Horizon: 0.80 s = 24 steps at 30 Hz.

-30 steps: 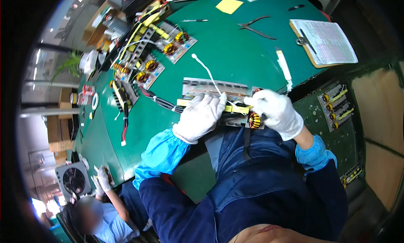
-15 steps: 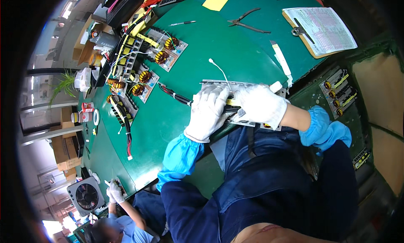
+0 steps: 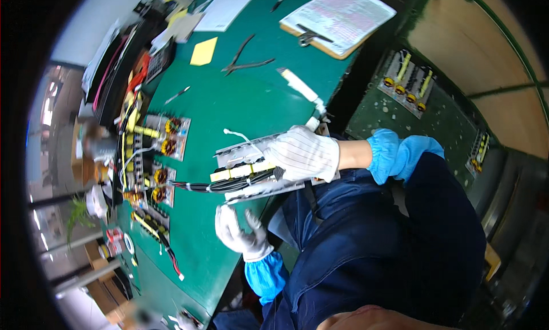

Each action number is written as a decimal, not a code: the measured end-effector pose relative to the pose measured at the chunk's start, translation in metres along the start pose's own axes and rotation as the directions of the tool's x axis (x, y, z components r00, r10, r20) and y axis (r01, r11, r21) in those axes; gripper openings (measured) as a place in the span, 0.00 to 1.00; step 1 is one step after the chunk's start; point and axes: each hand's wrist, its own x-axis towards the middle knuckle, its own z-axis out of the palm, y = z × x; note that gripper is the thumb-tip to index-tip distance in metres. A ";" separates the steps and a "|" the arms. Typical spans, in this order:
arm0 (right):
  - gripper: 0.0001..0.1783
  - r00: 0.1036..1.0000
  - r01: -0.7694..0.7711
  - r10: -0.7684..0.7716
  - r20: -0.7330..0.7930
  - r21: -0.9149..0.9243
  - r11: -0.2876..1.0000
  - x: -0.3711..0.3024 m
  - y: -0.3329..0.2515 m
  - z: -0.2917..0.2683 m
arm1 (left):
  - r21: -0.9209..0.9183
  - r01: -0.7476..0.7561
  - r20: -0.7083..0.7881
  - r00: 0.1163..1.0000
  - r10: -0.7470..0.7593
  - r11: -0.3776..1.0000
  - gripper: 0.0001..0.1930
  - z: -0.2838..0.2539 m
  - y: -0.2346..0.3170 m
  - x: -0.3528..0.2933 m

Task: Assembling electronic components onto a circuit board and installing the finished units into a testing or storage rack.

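Observation:
In front of me a circuit board assembly (image 3: 243, 152) with metal plates along its sides lies at the table's near edge. A bundle of dark wires (image 3: 223, 185) runs along it and out to the left, beside yellow-taped parts (image 3: 243, 171). One thin white wire (image 3: 240, 136) stands up at its far side. My right hand (image 3: 306, 154), in a white striped glove, is closed over the board's right end, its fingertips hidden among the parts. Apart from the board, near its lower left corner, my gloved left hand (image 3: 243, 233) is empty, fingers curved and thumb spread.
Beyond the board are pliers (image 3: 243, 60), a white-handled tool (image 3: 300, 85), a yellow note (image 3: 204, 51) and a clipboard (image 3: 337, 21). More circuit boards (image 3: 171, 141) stand at the left. Others (image 3: 407, 85) lie on a lower green surface at the right.
My left hand has come off the board and moved down and left. The wire bundle now shows along the board. My view has turned right, shifting the table things left.

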 end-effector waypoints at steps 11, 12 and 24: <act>0.31 0.387 -0.870 0.918 -0.090 -0.366 0.331 -0.120 -0.019 -0.208 | -0.229 -0.055 0.170 0.981 0.096 0.972 0.18 0.064 0.029 0.070; 0.30 0.324 -0.867 0.934 -0.148 -0.441 0.231 -0.153 -0.018 -0.217 | -0.242 -0.060 0.213 0.970 0.113 0.968 0.20 0.077 0.038 0.077; 0.22 -0.199 -0.564 0.947 -0.251 -0.761 -0.320 -0.474 0.018 -0.260 | -0.257 -0.233 0.491 0.805 0.334 0.938 0.26 0.168 0.089 0.127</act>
